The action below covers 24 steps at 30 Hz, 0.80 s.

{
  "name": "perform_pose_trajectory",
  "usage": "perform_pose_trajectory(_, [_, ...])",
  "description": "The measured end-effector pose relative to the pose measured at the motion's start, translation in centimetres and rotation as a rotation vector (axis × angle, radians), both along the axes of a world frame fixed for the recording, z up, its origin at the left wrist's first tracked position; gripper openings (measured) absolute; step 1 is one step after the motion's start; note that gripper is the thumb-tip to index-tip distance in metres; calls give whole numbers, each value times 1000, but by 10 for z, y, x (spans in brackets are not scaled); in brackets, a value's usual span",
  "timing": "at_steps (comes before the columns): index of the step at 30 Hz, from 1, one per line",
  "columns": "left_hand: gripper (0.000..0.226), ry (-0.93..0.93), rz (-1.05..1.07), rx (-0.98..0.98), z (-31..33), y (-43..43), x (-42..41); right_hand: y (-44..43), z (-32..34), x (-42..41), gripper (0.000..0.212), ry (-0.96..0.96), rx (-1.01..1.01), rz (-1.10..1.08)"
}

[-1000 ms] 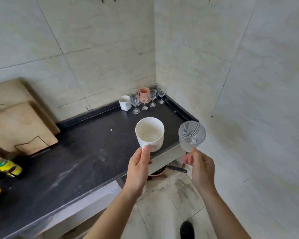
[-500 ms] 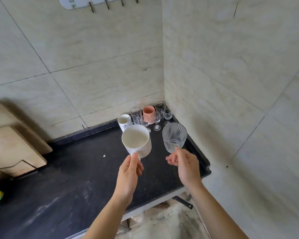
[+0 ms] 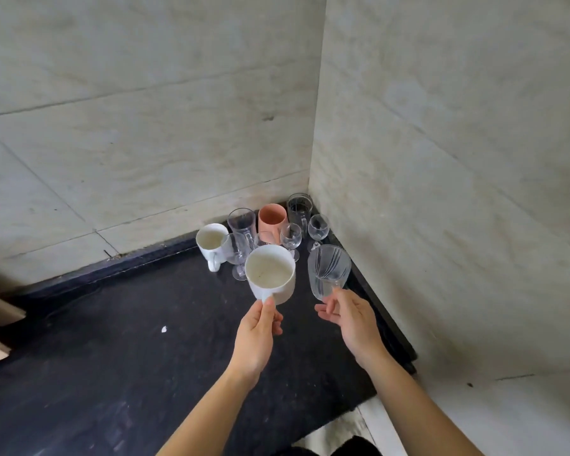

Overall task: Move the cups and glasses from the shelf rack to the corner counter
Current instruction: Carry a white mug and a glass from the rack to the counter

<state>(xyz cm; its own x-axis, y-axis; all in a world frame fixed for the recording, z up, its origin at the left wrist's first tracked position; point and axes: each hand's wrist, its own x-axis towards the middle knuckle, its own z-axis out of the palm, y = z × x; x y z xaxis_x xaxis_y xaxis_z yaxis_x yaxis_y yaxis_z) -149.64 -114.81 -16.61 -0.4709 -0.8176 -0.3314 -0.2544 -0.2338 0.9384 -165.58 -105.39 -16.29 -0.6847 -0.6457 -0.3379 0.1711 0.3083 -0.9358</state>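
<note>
1. Fingers [image 3: 268, 307] of the left hand [image 3: 259, 327] are clamped on the handle of the white mug [image 3: 270, 274], thumb on top. The right hand [image 3: 352, 319] pinches the foot of the ribbed glass [image 3: 329, 269] between thumb and forefinger, its other fingers loosely spread.
2. Both vessels hang above the dark worktop [image 3: 145, 357], just short of the corner group, with their mouths tipped towards the camera.
3. To land them well, I would level each one first, so that the base meets the worktop flat and not on an edge.
4. The mug seems to need the bare patch in front of the stemmed glass [image 3: 237, 255]. Bring it down straight, since a sideways nudge could topple that thin stem.
5. The ribbed glass looks best set near the right wall, in front of the small wine glass [image 3: 318, 227]. A two-finger pinch is a light hold, so let go only once the base sits firm.
6. Inside, the white mug is empty apart from a few faint specks. The ribbed glass is clear and empty.
7. Standing in the corner are a second white mug [image 3: 211, 240], a tall glass [image 3: 241, 222], a pink cup [image 3: 272, 218], a dark tumbler [image 3: 299, 207] and another wine glass [image 3: 291, 238]. All are upright, and none shows any liquid.
</note>
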Motion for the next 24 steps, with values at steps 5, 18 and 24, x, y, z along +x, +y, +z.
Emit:
perform_pose_trajectory(5, [36, -100, -23, 80, -50, -9, -24, -17, -46, -22, 51, -19, 155, -6])
perform_pose_trajectory(18, [39, -231, 29, 240, -107, -18, -90, -59, -103, -75, 42, -58, 264, 1])
perform_pose_trajectory(24, [39, -258, 22, 216, -116, -30, -104, -70, -112, -82, 40, -50, 265, 41])
